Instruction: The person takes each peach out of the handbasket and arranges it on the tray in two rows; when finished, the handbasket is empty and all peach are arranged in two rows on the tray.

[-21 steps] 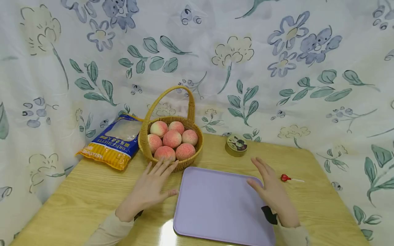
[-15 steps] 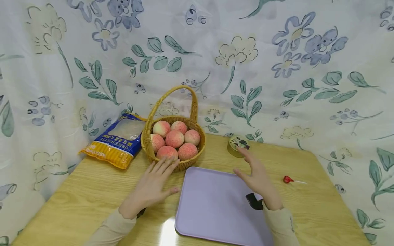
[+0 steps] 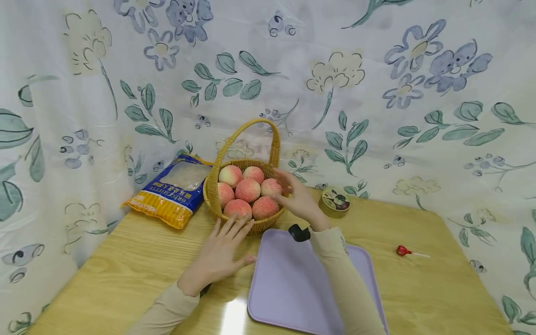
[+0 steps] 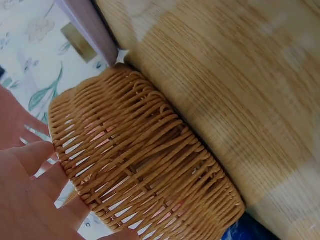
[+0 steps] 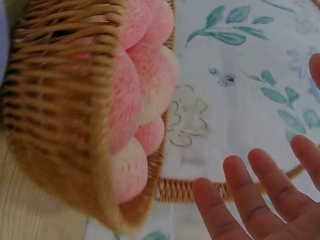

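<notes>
A woven basket (image 3: 258,227) with a tall arched handle (image 3: 226,149) holds several pink and cream peaches (image 3: 248,190). My left hand (image 3: 224,255) is spread at its front side, fingertips right at the rim; the left wrist view shows the fingers (image 4: 52,182) along the wicker edge (image 4: 135,150). My right hand (image 3: 299,199) reaches in from the right, thumb and fingers apart, overlapping the right rim and the rightmost peach (image 3: 271,187). In the right wrist view its fingers (image 5: 270,177) are stretched out beside the basket wall (image 5: 60,100), with nothing between them.
A blue and yellow pasta bag (image 3: 173,190) lies left of the basket. My right forearm crosses above a lilac tray (image 3: 289,288). Farther right are a round gold tin (image 3: 335,202) and a red lollipop (image 3: 403,251). A floral curtain (image 3: 318,37) hangs behind the table.
My right hand has moved left from over the tray's right side to the basket's right rim. My left hand stays by the basket front. The head view has shifted slightly left.
</notes>
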`<state>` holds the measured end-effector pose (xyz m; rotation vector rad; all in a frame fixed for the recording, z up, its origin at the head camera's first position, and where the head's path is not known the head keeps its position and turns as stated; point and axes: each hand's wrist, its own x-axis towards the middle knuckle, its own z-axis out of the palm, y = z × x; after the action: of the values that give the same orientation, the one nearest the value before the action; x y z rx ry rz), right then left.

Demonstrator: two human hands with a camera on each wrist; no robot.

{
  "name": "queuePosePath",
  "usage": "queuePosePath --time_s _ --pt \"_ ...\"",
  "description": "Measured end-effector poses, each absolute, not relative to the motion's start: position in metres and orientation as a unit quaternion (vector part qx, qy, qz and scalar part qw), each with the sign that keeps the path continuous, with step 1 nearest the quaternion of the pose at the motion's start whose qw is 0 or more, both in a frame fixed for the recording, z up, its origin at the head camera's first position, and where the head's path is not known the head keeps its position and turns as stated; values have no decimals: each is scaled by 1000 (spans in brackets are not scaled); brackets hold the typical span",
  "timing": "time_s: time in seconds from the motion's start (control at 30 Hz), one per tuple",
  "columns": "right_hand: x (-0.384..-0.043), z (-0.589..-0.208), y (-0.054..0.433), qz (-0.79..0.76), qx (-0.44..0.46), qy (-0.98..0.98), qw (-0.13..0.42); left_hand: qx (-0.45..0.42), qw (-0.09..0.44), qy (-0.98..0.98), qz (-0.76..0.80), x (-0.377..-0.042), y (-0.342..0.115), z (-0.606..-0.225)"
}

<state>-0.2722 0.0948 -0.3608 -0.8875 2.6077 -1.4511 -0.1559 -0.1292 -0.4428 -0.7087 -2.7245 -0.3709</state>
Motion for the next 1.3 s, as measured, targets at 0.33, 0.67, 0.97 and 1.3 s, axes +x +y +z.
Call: queuePosePath --time_s 0.33,0.67,0.97,1.3 --pt "-314 -357 41 -459 -257 846 88 -244 159 -947 -137 -155 -128 -444" --pt "-334 -383 11 -455 -206 857 129 -242 169 -946 -134 -157 -124 -448" --pt "-337 -381 -6 -254 -277 923 84 -238 165 -950 -116 -159 -126 -445" --pt "-338 -390 -6 -319 -261 908 74 -234 166 -951 -113 -157 -124 -444"
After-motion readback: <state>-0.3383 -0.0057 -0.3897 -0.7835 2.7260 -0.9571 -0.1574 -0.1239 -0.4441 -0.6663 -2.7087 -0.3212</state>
